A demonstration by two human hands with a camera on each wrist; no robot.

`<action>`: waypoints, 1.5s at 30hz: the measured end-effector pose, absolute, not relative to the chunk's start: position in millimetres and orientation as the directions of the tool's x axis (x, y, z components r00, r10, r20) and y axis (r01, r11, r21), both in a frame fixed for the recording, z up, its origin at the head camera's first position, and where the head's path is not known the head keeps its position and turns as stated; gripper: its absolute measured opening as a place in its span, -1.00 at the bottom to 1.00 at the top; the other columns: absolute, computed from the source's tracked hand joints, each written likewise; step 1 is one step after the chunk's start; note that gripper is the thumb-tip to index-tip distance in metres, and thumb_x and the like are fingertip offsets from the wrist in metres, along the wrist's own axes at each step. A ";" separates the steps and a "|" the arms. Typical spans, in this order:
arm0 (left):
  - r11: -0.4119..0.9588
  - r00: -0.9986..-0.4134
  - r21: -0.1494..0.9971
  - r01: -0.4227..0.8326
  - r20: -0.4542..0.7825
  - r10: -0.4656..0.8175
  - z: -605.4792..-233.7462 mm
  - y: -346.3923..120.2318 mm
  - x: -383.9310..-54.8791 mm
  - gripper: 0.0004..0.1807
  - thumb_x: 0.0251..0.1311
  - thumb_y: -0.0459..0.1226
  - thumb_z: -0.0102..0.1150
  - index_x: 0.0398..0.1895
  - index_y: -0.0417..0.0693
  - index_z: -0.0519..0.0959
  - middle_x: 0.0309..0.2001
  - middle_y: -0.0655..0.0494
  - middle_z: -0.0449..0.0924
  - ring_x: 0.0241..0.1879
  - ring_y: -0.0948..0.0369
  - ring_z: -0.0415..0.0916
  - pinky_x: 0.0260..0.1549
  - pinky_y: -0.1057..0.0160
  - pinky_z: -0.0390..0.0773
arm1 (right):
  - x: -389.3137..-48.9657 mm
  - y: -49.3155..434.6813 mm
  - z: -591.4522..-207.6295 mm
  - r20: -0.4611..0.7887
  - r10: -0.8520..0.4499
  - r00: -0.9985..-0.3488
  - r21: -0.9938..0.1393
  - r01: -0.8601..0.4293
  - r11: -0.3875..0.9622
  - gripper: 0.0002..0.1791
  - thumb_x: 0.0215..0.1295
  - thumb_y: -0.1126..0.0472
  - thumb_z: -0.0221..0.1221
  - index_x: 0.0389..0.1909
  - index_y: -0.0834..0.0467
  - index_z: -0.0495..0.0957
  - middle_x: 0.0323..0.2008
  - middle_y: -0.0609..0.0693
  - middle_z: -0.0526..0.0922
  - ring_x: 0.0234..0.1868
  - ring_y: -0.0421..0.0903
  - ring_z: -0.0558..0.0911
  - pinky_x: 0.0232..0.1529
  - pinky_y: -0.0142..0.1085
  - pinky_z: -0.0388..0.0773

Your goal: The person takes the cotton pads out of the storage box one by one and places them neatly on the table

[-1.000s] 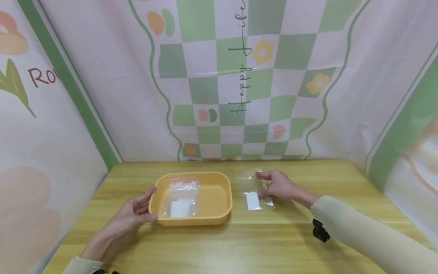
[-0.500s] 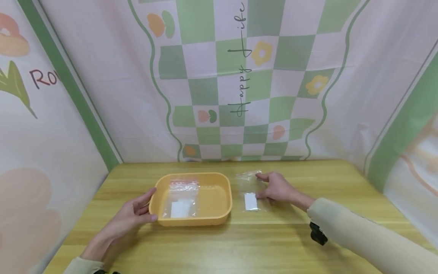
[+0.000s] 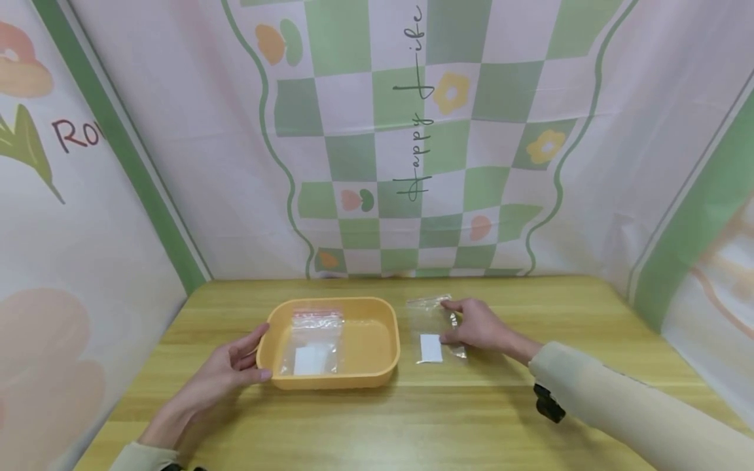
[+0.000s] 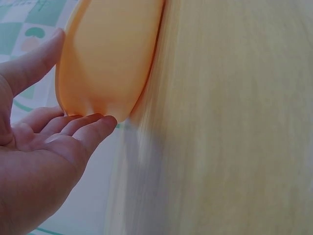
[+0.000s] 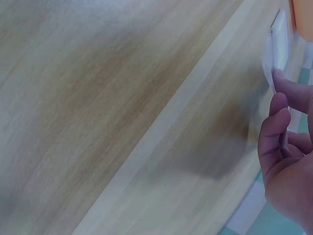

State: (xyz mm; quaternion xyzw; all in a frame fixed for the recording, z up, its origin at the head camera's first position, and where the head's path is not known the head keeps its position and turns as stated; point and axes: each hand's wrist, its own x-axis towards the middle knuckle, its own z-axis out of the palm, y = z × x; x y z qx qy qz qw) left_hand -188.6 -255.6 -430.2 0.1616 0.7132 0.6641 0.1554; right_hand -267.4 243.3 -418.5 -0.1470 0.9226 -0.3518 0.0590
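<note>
My left hand (image 3: 220,373) holds the left end of a yellow plastic tray (image 3: 368,376), its thumb at the near left corner. In the left wrist view, its fingertips touch the end wall of the tray (image 4: 107,54). Inside the tray lies a clear zip bag (image 3: 316,333) with a red-lined top and a white card. To the right of the tray, my right hand (image 3: 480,327) holds another clear zip bag (image 3: 425,318) by its right side, index finger high and thumb beside the white card (image 3: 431,348). The right wrist view shows this bag (image 5: 279,46) edge-on.
The wooden table (image 3: 365,432) carries the tray and bags. Behind it hangs a printed curtain (image 3: 400,157) with green checks; more printed cloth stands at the left (image 3: 82,261) and right sides.
The bag at my right hand and the hand itself have shifted slightly to the left and nearer. The bag's right part has changed its folds. My left hand and the tray stay put.
</note>
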 end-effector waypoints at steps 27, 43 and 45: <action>0.082 -0.911 0.997 0.004 -0.030 0.412 -427.5 -255.0 -190.0 0.07 0.27 -0.45 0.43 0.66 -0.36 -0.10 0.65 -0.29 -0.22 0.52 -0.34 0.03 0.24 0.23 0.54 | -244.1 235.3 -350.3 0.100 -0.402 -0.910 -0.554 -0.387 0.737 -0.46 0.23 0.26 0.48 0.19 0.41 0.63 0.16 0.32 0.69 -0.14 0.23 0.78 0.03 0.13 0.72; 0.062 -0.908 0.998 0.012 -0.015 0.419 -427.8 -253.6 -189.1 0.06 0.27 -0.48 0.40 0.65 -0.39 -0.12 0.63 -0.33 -0.22 0.52 -0.35 0.01 0.24 0.24 0.54 | -225.0 180.0 -307.3 0.099 -0.477 -0.873 -0.557 -0.446 0.701 -0.64 0.24 0.27 0.46 0.05 0.25 0.76 -0.09 0.07 0.81 -0.68 -0.25 0.34 -0.55 -0.34 0.50; 0.065 -0.909 0.998 0.013 -0.015 0.416 -427.9 -253.4 -188.8 0.06 0.26 -0.48 0.40 0.65 -0.40 -0.12 0.63 -0.33 -0.22 0.51 -0.35 0.02 0.24 0.25 0.54 | -226.0 170.9 -306.1 0.094 -0.486 -0.869 -0.561 -0.449 0.695 -0.67 0.24 0.28 0.45 0.02 0.25 0.77 -0.13 0.04 0.82 -0.69 -0.26 0.34 -0.56 -0.35 0.50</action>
